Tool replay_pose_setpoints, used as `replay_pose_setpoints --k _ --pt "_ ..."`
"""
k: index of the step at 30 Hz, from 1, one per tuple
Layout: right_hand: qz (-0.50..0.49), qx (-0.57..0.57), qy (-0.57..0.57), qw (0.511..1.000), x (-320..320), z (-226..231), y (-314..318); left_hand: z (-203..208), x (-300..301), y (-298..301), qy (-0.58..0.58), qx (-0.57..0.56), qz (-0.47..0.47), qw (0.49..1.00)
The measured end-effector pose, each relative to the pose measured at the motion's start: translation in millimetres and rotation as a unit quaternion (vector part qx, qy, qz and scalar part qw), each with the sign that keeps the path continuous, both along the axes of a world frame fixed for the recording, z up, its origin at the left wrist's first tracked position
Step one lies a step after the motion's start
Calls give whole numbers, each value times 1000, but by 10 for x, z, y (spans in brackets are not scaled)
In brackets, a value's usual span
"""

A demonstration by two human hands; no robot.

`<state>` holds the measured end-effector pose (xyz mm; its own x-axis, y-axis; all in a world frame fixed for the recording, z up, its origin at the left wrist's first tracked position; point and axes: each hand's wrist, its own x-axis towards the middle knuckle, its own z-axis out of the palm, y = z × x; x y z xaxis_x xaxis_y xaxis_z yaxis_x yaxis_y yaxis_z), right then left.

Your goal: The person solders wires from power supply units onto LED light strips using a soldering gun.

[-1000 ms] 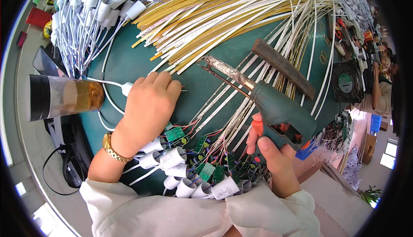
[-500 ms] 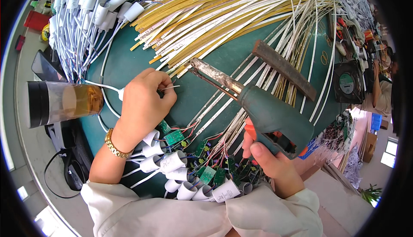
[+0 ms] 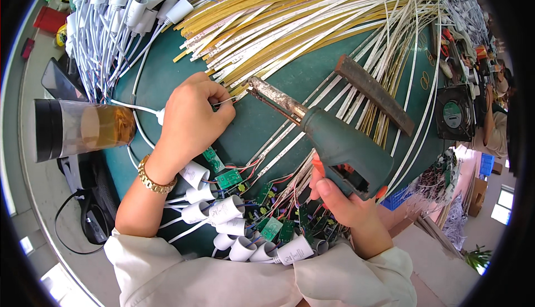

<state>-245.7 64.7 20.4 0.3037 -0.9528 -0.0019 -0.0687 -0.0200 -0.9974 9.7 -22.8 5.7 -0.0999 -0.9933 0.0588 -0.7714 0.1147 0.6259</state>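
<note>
My left hand (image 3: 198, 112) is closed in a pinch on a thin wire (image 3: 224, 102), its end poking out past the fingertips. The wire seems to belong to the white cable (image 3: 125, 104) running in behind the hand. My right hand (image 3: 345, 205) wraps the grip of a dark green soldering gun (image 3: 348, 151) with an orange trigger. Its worn metal tip points left, close to the wire end and the near ends of white and yellow LED strips (image 3: 267, 39). Below my hands lie green circuit boards (image 3: 228, 179) wired to white plastic sleeves (image 3: 225, 210).
A rusty metal bar (image 3: 374, 94) lies across strips on the green tabletop (image 3: 167, 67). At left stand a black-lidded bottle (image 3: 72, 128) with amber liquid and a bundle of white cables (image 3: 100, 56). A square fan (image 3: 453, 115) sits right. Another person's arm (image 3: 489, 120) shows far right.
My left hand has shifted slightly right and up, bringing the wire end closer to the soldering gun's tip. The gun's body has moved a little left.
</note>
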Motion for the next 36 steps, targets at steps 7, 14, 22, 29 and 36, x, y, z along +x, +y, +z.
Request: replay_pose_setpoints --k 7,14,22,29,36 --pt "-27 -4 112 993 55 57 30 18 31 -5 2 4 -9 1000" --pt "-33 26 29 999 105 69 -11 30 45 -15 17 11 -15 1000" --pt "39 -84 89 992 98 68 -65 31 25 -11 26 36 8 999" --pt "-4 -63 102 993 54 -8 28 17 24 -14 13 26 7 1000" --pt "32 -39 98 994 1 59 -13 39 34 -11 17 33 3 999"
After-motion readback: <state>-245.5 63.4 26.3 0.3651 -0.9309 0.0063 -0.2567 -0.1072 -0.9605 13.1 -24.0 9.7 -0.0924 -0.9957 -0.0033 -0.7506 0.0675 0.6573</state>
